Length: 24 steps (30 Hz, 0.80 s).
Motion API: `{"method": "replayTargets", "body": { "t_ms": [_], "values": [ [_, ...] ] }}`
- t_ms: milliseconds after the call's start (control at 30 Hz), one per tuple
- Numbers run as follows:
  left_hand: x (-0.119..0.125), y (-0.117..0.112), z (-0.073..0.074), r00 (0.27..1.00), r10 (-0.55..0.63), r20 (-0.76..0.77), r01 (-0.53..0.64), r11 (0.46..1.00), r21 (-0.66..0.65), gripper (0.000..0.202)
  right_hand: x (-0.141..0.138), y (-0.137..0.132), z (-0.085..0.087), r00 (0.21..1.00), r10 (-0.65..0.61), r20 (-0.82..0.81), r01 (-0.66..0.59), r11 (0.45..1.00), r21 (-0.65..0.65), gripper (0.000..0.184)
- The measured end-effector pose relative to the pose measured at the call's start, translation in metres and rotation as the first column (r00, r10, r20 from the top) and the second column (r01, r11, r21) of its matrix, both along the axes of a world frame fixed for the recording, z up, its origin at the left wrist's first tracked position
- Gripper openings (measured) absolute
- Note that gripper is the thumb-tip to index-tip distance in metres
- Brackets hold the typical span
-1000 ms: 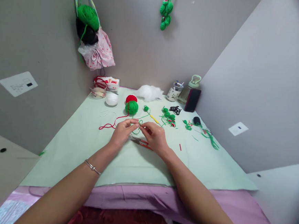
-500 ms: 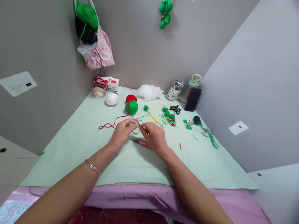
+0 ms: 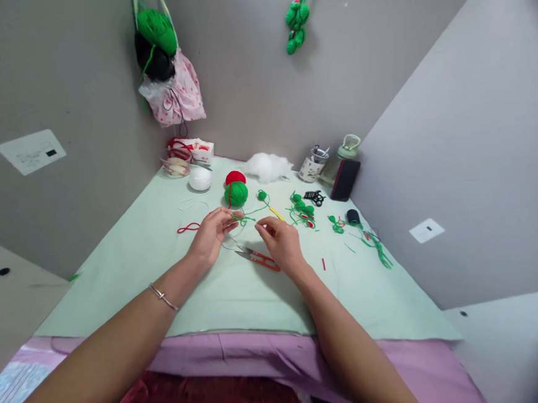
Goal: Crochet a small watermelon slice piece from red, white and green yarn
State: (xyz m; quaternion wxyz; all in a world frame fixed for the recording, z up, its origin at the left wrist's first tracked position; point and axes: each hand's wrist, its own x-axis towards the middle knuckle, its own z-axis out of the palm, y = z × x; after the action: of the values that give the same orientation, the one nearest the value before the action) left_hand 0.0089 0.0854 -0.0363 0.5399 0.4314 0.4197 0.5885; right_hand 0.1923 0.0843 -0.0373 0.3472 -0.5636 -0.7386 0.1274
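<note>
My left hand (image 3: 210,233) pinches green yarn (image 3: 243,219), which forms a small loop past its fingertips. Facing it, my right hand (image 3: 281,241) has thumb and forefinger pressed together; one strand ends close to those tips, and whether they grip it I cannot tell. Below and between the hands lie red-handled thread snips (image 3: 259,259), blades toward the left. Behind my left hand a green yarn ball (image 3: 236,194) sits in front of a red yarn ball (image 3: 235,178). A yellow crochet hook (image 3: 277,213) rests beyond my right hand, near a small green crocheted piece (image 3: 262,195).
Green crocheted pieces (image 3: 302,208) and black scissors (image 3: 314,197) lie at right. A white yarn ball (image 3: 200,179), white stuffing (image 3: 268,166), a pen holder (image 3: 313,165), a bottle (image 3: 342,160) and a phone (image 3: 346,180) stand at the back. A red yarn scrap (image 3: 323,264) lies at right.
My hands have drawn apart, the left moving left and the right slightly right. More of the green yarn and the snips now shows between them.
</note>
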Motion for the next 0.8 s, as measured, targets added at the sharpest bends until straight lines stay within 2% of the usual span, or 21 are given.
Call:
{"method": "replayTargets", "body": {
  "t_ms": [100, 200, 267, 433, 500, 567, 633, 700, 800],
  "values": [
    [-0.002, 0.000, 0.001, 0.993, 0.042, -0.110, -0.038, 0.999, 0.038, 0.011, 0.001, 0.000, 0.004, 0.996, 0.021, -0.082, -0.027, 0.997, -0.076, 0.020],
    [-0.001, -0.003, 0.004, 0.963, 0.080, -0.257, -0.045, 0.989, 0.138, 0.013, 0.003, 0.000, 0.010, 0.986, 0.069, -0.150, -0.090, 0.985, -0.144, 0.027],
    [0.001, -0.007, 0.005, 0.931, 0.098, -0.353, -0.020, 0.975, 0.220, 0.020, 0.004, -0.001, 0.014, 0.977, 0.112, -0.181, -0.146, 0.973, -0.181, 0.033],
    [0.003, -0.011, 0.005, 0.874, 0.120, -0.470, 0.058, 0.936, 0.346, 0.013, 0.005, -0.005, 0.025, 0.962, 0.205, -0.183, -0.246, 0.938, -0.245, 0.044],
    [0.001, -0.009, 0.004, 0.881, 0.141, -0.451, 0.039, 0.930, 0.366, 0.013, 0.008, -0.006, 0.029, 0.964, 0.220, -0.150, -0.252, 0.934, -0.252, 0.045],
    [-0.005, -0.004, 0.003, 0.904, 0.184, -0.385, -0.030, 0.927, 0.373, 0.008, 0.014, -0.006, 0.030, 0.967, 0.238, -0.089, -0.253, 0.931, -0.264, 0.042],
    [-0.012, 0.003, 0.004, 0.931, 0.241, -0.276, -0.134, 0.925, 0.356, 0.003, 0.020, -0.006, 0.029, 0.961, 0.277, 0.002, -0.264, 0.917, -0.298, 0.031],
    [-0.021, 0.010, 0.005, 0.948, 0.284, -0.142, -0.230, 0.923, 0.309, 0.009, 0.024, -0.007, 0.026, 0.938, 0.331, 0.102, -0.280, 0.898, -0.340, 0.028],
    [-0.033, 0.018, 0.010, 0.955, 0.289, 0.065, -0.296, 0.930, 0.219, 0.016, 0.023, -0.012, 0.022, 0.886, 0.412, 0.211, -0.315, 0.871, -0.378, 0.022]
  ]
}}
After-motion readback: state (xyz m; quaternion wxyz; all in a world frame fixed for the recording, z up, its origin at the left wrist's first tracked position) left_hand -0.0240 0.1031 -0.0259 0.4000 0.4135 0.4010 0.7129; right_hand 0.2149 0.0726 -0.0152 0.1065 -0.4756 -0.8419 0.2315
